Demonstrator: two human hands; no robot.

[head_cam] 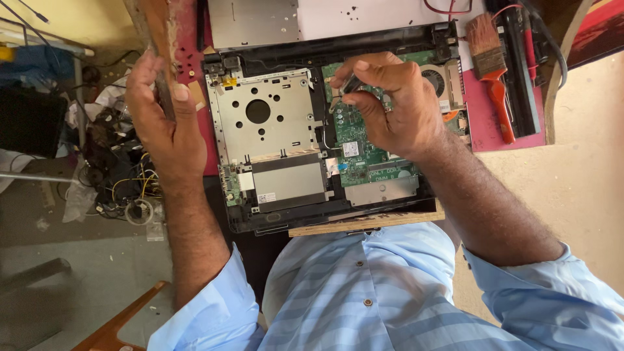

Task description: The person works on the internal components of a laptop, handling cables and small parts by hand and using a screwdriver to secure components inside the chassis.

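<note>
An opened laptop base (279, 218) lies on a wooden board in front of me, with its green circuit board (364, 166), a silver metal bracket (260, 117) and a drive caddy (289, 182) exposed. My right hand (390, 107) hovers over the circuit board, its fingers pinched on a thin metal tool (348, 84) whose tip points at the board. My left hand (159, 120) grips the edge of the wooden table (156, 32) to the left of the laptop.
A paintbrush with a red handle (494, 71) lies on a red mat (484, 123) to the right, beside a long black battery (520, 78). A tangle of cables and parts (120, 175) sits on the floor at the left. A silver panel (253, 23) lies behind the laptop.
</note>
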